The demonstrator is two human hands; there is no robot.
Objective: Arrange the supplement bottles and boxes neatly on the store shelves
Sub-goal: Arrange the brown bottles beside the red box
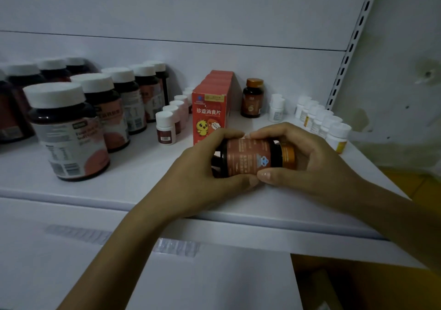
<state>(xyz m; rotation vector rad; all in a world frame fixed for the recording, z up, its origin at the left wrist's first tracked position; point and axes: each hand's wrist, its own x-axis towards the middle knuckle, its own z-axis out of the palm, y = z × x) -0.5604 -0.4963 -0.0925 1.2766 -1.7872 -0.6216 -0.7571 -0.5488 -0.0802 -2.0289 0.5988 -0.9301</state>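
A dark brown bottle (250,157) with a reddish label and an orange-gold cap lies sideways, cap to the right, just above the white shelf (143,183). My left hand (205,166) grips its base end and my right hand (307,161) grips the cap end, fingers curled over the top. Directly behind stands a row of red boxes (210,114) with a yellow chick on the front. A matching brown bottle (253,98) with a gold cap stands upright at the back.
Large dark bottles with white caps (69,133) fill the shelf's left side in rows. Small white-capped bottles (167,128) line up left of the boxes, and more small white bottles (334,130) run along the right edge beside the slotted upright (346,54).
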